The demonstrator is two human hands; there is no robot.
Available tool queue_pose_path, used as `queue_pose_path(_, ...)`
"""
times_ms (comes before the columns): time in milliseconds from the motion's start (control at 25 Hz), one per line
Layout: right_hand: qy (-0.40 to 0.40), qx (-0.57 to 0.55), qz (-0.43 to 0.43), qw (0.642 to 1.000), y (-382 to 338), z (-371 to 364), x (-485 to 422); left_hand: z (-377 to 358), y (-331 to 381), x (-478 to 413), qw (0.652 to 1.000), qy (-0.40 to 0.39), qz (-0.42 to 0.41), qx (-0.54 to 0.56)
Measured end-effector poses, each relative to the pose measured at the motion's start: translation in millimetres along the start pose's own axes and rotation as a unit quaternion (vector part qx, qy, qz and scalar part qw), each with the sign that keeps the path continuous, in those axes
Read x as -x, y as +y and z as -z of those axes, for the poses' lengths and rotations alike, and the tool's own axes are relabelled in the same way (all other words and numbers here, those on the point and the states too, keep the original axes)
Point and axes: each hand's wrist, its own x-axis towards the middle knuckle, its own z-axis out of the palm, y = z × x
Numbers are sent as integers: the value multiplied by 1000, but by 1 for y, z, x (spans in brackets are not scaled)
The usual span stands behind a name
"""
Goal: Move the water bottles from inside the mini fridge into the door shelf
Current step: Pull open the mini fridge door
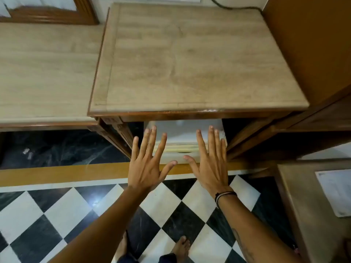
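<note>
A white mini fridge point(182, 133) stands under the wooden table point(190, 59), seen from above; only its top and the upper edge of its closed door show. My left hand point(148, 164) and my right hand point(210, 162) are held out flat in front of it, palms down, fingers spread, holding nothing. Both hover above the fridge's front edge, apart from each other. A dark band circles my right wrist. No water bottles are visible; the fridge's inside and door shelf are hidden.
A second lower wooden counter point(43, 73) lies to the left, a brown cabinet point(313, 44) to the right, and another table with a paper point(336, 192) at the near right. The floor point(165, 207) is black-and-white checkered tile; my bare feet show below.
</note>
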Motion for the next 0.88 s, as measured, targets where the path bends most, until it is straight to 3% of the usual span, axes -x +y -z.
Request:
queue_pose_path(160, -68, 17, -20, 997, 12, -121, 7, -114, -29, 17, 998, -50, 24, -8)
queue_pose_path(440, -70, -7, -17, 997, 22, -290, -36, -265, -79, -18, 992, -114, 46, 25)
queue_pose_path(680, 43, 26, -37, 998, 12, -351, -44, -329, -80, -13, 999, 6, 32, -4)
queue_pose_path(880, 79, 41, -47, 995, 13, -362, -44, -340, -85, -16, 997, 57, 42, -15)
